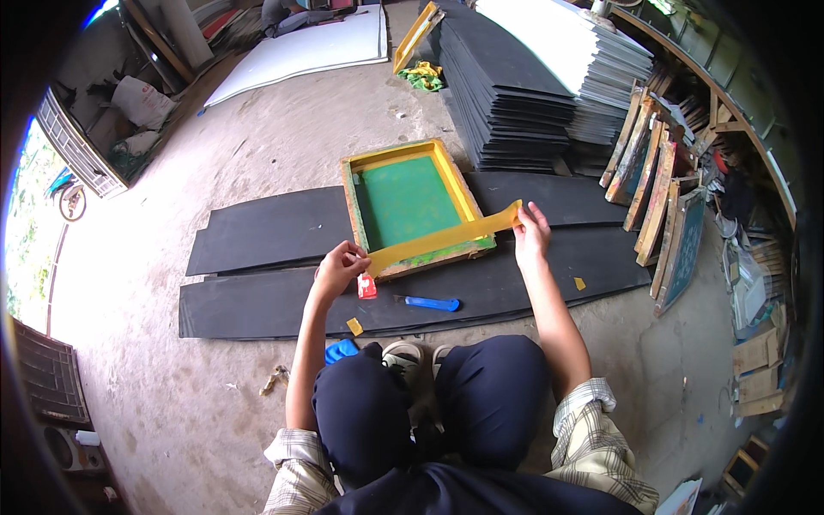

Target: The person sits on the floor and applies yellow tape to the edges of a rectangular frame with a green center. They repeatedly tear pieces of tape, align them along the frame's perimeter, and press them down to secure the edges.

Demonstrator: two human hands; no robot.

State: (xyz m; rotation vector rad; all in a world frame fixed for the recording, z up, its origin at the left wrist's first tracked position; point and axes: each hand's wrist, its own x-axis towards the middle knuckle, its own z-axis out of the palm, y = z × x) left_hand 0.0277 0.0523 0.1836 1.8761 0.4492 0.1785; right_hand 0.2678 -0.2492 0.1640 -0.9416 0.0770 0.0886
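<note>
**Tape strip pulled out over a wooden frame, bits lying all around**

So, going left to right: a big white panel (300, 51) lies on the floor farther off, and black sheets (266, 305) are spread under the work. A small tan scrap (354, 326) sits on them, then a red packet (367, 287) just below the left hand (342, 264). Next is a blue cutter (432, 304), lying between the wooden frame (351, 206) and the person's knees (493, 386). Another tan scrap (580, 284) is farther right, a tall black stack (506, 103) stands beyond the frame, and old wooden frames (659, 189) lean in a row at far right.

The yellow tape strip (446, 234) crosses the frame's near end, hiding a bit of its green mesh (408, 193). Its long axis runs left to right on a slant, right end farther from the person. Left hand pinches the left end, right hand (532, 232) pinches the right. Can't tell if the tape touches the frame.
</note>
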